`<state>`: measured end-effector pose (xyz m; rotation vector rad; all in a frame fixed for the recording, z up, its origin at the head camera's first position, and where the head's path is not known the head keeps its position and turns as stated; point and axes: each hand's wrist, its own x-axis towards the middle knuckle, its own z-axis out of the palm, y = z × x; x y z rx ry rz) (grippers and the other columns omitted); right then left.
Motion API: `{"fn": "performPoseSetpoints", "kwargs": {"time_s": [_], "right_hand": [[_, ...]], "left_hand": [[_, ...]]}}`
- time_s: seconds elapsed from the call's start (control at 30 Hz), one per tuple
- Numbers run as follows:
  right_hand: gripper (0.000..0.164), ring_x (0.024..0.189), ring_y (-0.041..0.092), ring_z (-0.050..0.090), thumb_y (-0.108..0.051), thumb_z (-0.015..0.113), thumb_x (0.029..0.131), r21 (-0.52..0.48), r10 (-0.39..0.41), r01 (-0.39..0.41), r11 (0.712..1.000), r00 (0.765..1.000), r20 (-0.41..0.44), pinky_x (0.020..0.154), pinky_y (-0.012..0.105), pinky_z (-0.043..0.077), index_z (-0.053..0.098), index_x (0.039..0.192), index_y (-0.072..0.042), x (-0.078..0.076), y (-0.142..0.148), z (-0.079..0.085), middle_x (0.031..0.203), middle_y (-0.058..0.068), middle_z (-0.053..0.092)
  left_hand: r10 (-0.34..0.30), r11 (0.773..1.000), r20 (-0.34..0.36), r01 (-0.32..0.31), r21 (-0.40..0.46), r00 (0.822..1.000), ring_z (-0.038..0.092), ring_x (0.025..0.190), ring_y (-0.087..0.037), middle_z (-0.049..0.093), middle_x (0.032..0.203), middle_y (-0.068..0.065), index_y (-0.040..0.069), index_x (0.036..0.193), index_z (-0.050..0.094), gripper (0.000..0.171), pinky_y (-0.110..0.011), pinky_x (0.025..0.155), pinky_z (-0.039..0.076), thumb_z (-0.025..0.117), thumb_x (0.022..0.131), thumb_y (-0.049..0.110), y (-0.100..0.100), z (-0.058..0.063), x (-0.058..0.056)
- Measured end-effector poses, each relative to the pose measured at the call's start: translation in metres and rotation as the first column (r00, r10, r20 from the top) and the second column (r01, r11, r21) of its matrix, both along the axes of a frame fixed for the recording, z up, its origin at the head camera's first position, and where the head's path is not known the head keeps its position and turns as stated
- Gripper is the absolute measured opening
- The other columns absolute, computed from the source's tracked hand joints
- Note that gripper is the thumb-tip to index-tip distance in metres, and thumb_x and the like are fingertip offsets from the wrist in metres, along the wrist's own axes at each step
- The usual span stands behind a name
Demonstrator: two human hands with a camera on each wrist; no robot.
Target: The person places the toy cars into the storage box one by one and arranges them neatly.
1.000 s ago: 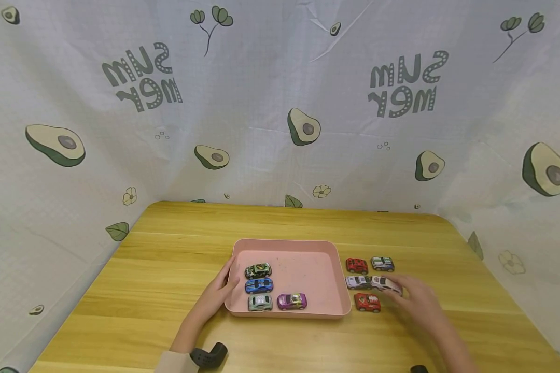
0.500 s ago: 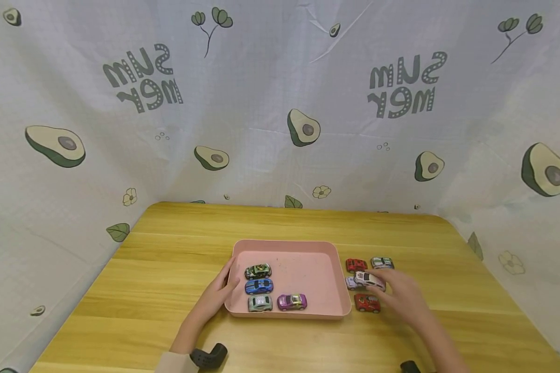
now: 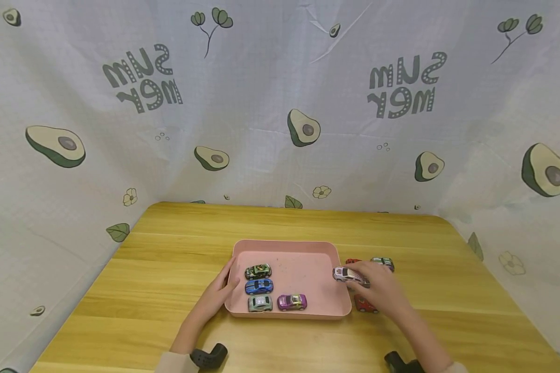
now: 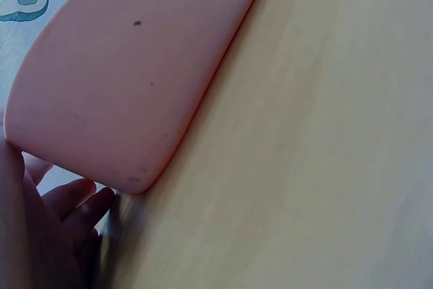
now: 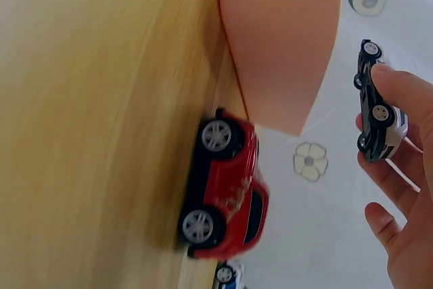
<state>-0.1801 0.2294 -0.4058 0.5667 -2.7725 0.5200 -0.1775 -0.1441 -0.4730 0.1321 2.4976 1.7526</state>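
Observation:
My right hand [image 3: 380, 286] pinches a white toy car [image 3: 347, 274] between thumb and fingers, held over the right wall of the pink tray [image 3: 303, 247]. In the right wrist view, the black underside and wheels of the white car show. My left hand [image 3: 214, 292] holds the tray's left wall, thumb over the rim and fingers along the outside. Inside the tray, a camouflage-patterned car [image 3: 258, 271], a blue car [image 3: 259, 286] and a pale green car [image 3: 260, 303] form a column at the left. A purple car [image 3: 292, 301] sits beside the pale green one.
Right of the tray, a red car [image 3: 365, 304] stands nearer me, partly covered by my hand. Farther back are another red car [image 3: 352, 261] and a white-green car [image 3: 383, 262]. A patterned cloth [image 3: 256, 114] hangs behind the wooden table [image 3: 168, 248].
My right hand has lifted the white car from among the cars at the right and carried it left to the tray's right wall. My left hand has stayed put.

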Motion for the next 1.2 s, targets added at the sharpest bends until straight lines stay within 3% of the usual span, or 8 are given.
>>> {"fn": "performPoseSetpoints", "kwargs": {"time_s": [0.6, 1.0, 1.2], "right_hand": [[0.033, 0.102, 0.019, 0.059, -0.032, 0.067, 0.079, -0.002, 0.140, -0.140, 0.990, 0.990, 0.018, 0.088, 0.043, 0.042, 0.064, 0.109, -0.019, -0.011, -0.054, 0.004, 0.108, -0.003, 0.066], [0.033, 0.104, 0.017, 0.057, -0.033, 0.068, 0.078, 0.070, 0.273, -0.269, 0.961, 0.960, -0.059, 0.095, 0.044, 0.040, 0.064, 0.107, -0.019, -0.020, -0.088, -0.002, 0.105, -0.005, 0.066], [0.031, 0.103, 0.013, 0.059, -0.034, 0.066, 0.078, 0.091, 0.252, -0.254, 0.963, 0.967, 0.033, 0.093, 0.044, 0.039, 0.064, 0.107, -0.022, -0.026, -0.101, -0.008, 0.106, -0.007, 0.066]], "left_hand": [[0.012, 1.000, -0.001, -0.012, -0.010, 1.000, 0.018, 0.139, -0.031, 0.020, 0.152, -0.011, 0.022, 0.145, 0.023, 0.061, -0.047, 0.113, 0.018, 0.050, 0.092, 0.033, 0.002, 0.001, 0.000], [0.005, 1.000, -0.017, -0.005, 0.000, 1.000, 0.018, 0.139, -0.032, 0.019, 0.151, -0.013, 0.021, 0.145, 0.023, 0.060, -0.048, 0.112, 0.019, 0.050, 0.092, 0.032, 0.001, -0.001, -0.003], [0.002, 1.000, 0.003, -0.002, 0.008, 1.000, 0.017, 0.139, -0.030, 0.018, 0.152, -0.010, 0.023, 0.145, 0.022, 0.061, -0.046, 0.113, 0.018, 0.050, 0.092, 0.034, 0.002, 0.000, -0.002]]}}
